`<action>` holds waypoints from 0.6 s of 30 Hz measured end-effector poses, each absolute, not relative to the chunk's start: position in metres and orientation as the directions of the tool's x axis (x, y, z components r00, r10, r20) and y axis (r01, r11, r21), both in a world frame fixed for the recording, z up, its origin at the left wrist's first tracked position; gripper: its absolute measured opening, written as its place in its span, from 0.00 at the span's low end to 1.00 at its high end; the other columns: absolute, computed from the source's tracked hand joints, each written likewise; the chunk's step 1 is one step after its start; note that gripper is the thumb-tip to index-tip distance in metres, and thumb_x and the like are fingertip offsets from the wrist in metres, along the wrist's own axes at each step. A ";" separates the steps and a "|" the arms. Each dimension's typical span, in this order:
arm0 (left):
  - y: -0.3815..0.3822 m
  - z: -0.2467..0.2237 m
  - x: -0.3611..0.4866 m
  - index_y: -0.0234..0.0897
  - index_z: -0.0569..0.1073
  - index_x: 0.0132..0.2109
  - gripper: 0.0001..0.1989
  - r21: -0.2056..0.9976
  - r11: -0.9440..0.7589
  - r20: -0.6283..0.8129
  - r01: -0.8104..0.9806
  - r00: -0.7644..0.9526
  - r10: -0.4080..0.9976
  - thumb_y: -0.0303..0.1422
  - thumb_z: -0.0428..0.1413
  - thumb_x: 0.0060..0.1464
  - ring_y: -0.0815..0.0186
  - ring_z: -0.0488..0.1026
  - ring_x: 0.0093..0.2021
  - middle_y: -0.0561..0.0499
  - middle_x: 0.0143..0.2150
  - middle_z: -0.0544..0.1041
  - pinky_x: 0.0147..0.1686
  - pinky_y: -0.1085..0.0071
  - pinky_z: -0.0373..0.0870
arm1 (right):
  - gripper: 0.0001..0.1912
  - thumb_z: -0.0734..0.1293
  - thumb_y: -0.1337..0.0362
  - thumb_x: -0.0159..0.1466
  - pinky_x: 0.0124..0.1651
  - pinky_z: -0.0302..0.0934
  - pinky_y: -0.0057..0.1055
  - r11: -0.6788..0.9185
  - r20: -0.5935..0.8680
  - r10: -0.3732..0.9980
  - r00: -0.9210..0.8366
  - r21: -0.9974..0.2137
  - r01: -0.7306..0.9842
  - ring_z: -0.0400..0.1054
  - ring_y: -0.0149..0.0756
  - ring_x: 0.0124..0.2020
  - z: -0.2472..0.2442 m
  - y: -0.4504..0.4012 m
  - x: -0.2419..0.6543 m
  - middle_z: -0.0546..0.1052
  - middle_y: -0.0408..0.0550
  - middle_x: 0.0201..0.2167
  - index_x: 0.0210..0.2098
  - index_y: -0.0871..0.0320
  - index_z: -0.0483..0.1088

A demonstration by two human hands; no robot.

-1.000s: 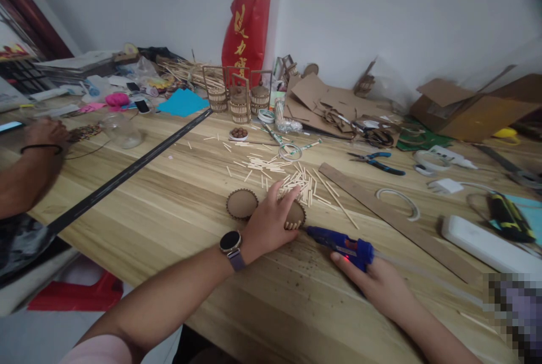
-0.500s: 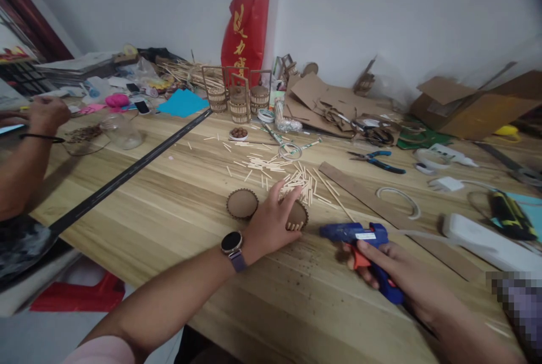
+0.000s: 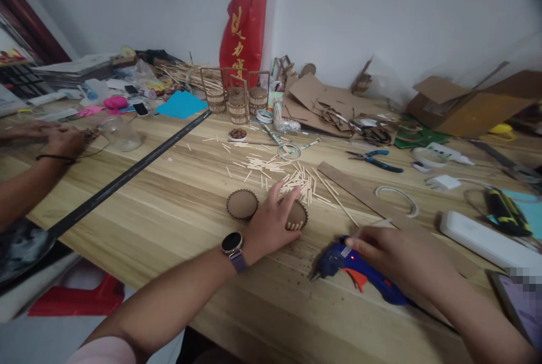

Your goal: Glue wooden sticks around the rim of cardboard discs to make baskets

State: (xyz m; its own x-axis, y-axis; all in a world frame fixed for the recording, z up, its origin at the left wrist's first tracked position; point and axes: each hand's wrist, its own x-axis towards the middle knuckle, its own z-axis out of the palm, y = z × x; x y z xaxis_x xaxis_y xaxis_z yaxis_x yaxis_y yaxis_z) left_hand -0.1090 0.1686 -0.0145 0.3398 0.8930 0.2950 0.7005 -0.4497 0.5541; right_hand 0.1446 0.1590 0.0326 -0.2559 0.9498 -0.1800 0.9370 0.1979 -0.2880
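Note:
My left hand (image 3: 273, 214) curves around a round cardboard base (image 3: 297, 214), thumb at its near edge and fingers reaching over the far side. A few short sticks stand along that base's near rim, and the hand hides part of it. Just left lies a second round cardboard base (image 3: 242, 205) with a notched edge. A blue glue gun (image 3: 359, 268) with an orange trigger lies tilted on the table, nozzle toward the left and a small red light showing. My right hand (image 3: 387, 248) is closed over its upper back part; some fingers are hidden.
Short wooden sticks (image 3: 302, 180) lie scattered beyond the bases. Pliers (image 3: 375, 159), a cardboard strip (image 3: 359, 192) and a white power strip (image 3: 486, 245) lie to the right. Small lidded baskets (image 3: 237, 105) stand behind. Another person's hands (image 3: 63, 141) work at the left.
My right hand has shifted from the glue gun's handle to its upper back, and the gun has come down and turned nozzle-down-left. My left hand stays. The other person's hands have lowered.

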 end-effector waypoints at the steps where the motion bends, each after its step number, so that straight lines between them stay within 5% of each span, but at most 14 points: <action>1: 0.169 -0.015 -0.109 0.45 0.49 0.66 0.50 0.554 -0.449 0.294 0.701 0.340 0.893 0.29 0.68 0.41 0.46 0.56 0.65 0.38 0.68 0.44 0.59 0.51 0.63 | 0.18 0.60 0.50 0.64 0.26 0.55 0.32 0.224 -0.135 0.958 -0.255 -0.210 0.952 0.71 0.43 0.25 0.034 0.165 0.142 0.77 0.50 0.23 0.26 0.54 0.72; 3: 0.169 -0.015 -0.109 0.45 0.50 0.66 0.49 0.554 -0.446 0.294 0.703 0.337 0.895 0.29 0.68 0.41 0.45 0.56 0.65 0.38 0.68 0.45 0.59 0.51 0.63 | 0.15 0.59 0.56 0.66 0.29 0.56 0.33 0.287 -0.063 0.953 -0.296 -0.112 0.951 0.72 0.44 0.30 0.035 0.179 0.135 0.78 0.52 0.28 0.29 0.54 0.71; 9: 0.169 -0.014 -0.109 0.46 0.50 0.66 0.49 0.564 -0.456 0.309 0.689 0.337 0.890 0.29 0.67 0.42 0.46 0.58 0.64 0.39 0.67 0.46 0.58 0.51 0.64 | 0.11 0.59 0.70 0.63 0.38 0.57 0.29 0.401 -0.023 0.914 -0.405 -0.090 0.911 0.71 0.40 0.39 0.025 0.227 0.104 0.79 0.53 0.37 0.33 0.57 0.73; 18: 0.169 -0.015 -0.109 0.47 0.49 0.66 0.48 0.564 -0.462 0.311 0.684 0.343 0.887 0.28 0.66 0.43 0.47 0.56 0.65 0.40 0.67 0.45 0.58 0.51 0.64 | 0.10 0.60 0.74 0.57 0.29 0.51 0.27 0.366 -0.061 0.925 -0.375 -0.118 0.923 0.67 0.34 0.27 0.007 0.244 0.093 0.76 0.49 0.28 0.30 0.59 0.71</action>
State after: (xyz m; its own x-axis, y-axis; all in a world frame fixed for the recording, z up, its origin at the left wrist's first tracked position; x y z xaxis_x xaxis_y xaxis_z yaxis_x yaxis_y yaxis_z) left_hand -0.1091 0.1689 -0.0150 0.3426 0.8865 0.3110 0.6840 -0.4623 0.5644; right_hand 0.0926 0.2438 0.0070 -0.3748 0.9251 -0.0613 0.9230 0.3661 -0.1180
